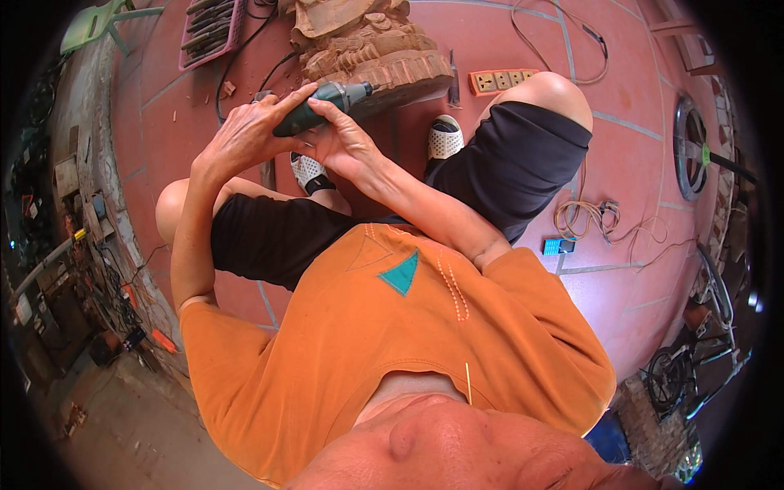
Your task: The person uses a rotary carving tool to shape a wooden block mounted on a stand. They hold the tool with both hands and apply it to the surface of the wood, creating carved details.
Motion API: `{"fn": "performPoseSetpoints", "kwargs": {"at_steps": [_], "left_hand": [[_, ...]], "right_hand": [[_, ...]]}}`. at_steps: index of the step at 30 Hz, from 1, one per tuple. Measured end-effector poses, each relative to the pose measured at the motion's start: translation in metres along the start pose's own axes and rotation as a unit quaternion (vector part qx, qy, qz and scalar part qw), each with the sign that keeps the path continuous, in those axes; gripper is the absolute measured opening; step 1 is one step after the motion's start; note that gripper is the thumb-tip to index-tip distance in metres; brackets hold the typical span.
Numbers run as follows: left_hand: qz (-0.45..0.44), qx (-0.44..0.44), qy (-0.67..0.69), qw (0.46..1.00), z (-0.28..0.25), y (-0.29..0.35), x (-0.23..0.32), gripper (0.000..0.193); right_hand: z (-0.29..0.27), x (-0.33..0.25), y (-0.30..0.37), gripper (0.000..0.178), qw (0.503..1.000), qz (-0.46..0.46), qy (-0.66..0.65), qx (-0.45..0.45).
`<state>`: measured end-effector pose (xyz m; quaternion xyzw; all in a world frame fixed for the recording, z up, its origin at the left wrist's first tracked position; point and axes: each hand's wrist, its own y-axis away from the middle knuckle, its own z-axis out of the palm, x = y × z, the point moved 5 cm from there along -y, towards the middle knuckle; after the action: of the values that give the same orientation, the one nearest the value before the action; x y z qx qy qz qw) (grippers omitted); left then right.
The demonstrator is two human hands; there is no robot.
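Observation:
A dark green rotary tool [300, 121] with a grey nose lies across both hands, its tip pointing right. My left hand [249, 129] is wrapped over its rear end, fingers along the top. My right hand [345, 145] grips its body from the near side, thumb near the grey collar. Just beyond the tip stands a carved wooden sculpture [371, 49] with a thick, scalloped base [408, 77]. The tip is close to the base's near edge; whether it touches, I cannot tell. A black cord [223, 86] runs near my left hand.
A pink basket [184, 37] of carving tools sits far left, near a green plastic chair [90, 28]. Right of the sculpture are a chisel [454, 82] and an orange power strip [490, 82]. A blue phone [559, 246] and coiled cable [584, 216] lie on the tiles.

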<state>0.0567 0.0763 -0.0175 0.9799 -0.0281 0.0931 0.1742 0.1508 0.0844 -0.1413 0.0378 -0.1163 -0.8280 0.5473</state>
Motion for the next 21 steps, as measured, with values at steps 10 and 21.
{"fn": "performPoseSetpoints", "kwargs": {"at_steps": [10, 21], "left_hand": [[-0.001, -0.011, 0.008, 1.0, -0.0004, 0.001, -0.001, 0.09], [-0.001, 0.009, -0.003, 1.0, -0.0007, -0.0001, -0.0033, 0.088]], "right_hand": [[-0.0011, 0.0027, 0.0014, 0.034, 1.0, -0.005, 0.002, 0.011], [0.0017, -0.0014, -0.0035, 0.037, 1.0, 0.007, 0.006, -0.019]]}}
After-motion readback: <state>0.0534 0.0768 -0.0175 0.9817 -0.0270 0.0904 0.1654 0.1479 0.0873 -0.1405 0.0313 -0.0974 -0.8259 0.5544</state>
